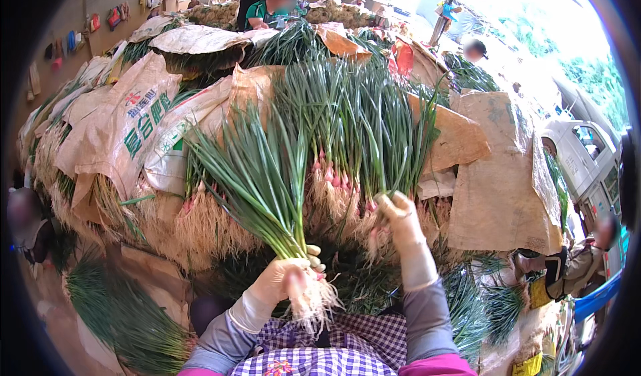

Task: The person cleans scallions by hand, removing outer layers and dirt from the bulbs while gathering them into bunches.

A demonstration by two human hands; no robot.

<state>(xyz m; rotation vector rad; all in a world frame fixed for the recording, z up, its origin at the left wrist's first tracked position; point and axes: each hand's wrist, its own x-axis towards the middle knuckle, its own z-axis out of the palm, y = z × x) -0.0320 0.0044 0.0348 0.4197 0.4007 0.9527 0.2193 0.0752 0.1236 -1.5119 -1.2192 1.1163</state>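
Observation:
My left hand (288, 278), in a pale glove, is closed around a bunch of green onions (270, 190) just above its pink bulbs. The leaves fan out up and to the left, and the whitish roots (313, 308) hang below the hand. To the right, my right hand (398, 213), gloved too, has its fingers on stems near the bulbs at the front of a large pile of green onions (345, 110). Bulbs and roots hang at its fingertips. The pile lies with leaves away from me and roots towards me.
Woven sacks (130, 120) cover the pile at left, and another sack (501, 175) hangs at right. Onion bunches (125, 311) lie low at left, others (463, 311) at right. Several people are around the pile, one in a green shirt (260, 10) behind it. A white truck (576, 150) stands at right.

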